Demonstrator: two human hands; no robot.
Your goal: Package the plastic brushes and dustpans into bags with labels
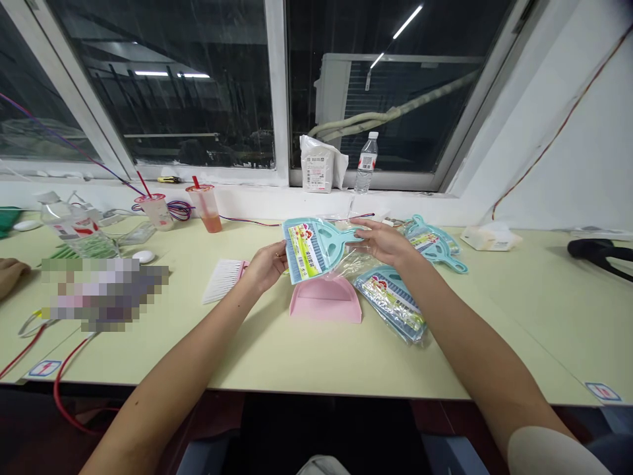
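Observation:
A light-blue dustpan set in clear plastic, with a yellow-green label (305, 249), is held up above the table between both hands. My left hand (268, 265) grips its left edge. At its handle end, my right hand (386, 241) has its fingers closed on the handle. Beneath it a pink dustpan (326, 302) lies on the table, and a white-bristled brush with a pink end (223, 280) rests left of that, close to my left hand. Wrapped blue sets (393, 303) lie under my right forearm, with more blue dustpans (434, 244) behind it.
Along the back left stand two cups with red straws (211, 212) and a large bottle (74, 227). A small bottle (366, 165) and a white packet (317, 168) are on the sill. A tissue pack (491, 236) lies right. Another person's hand (10, 274) shows far left.

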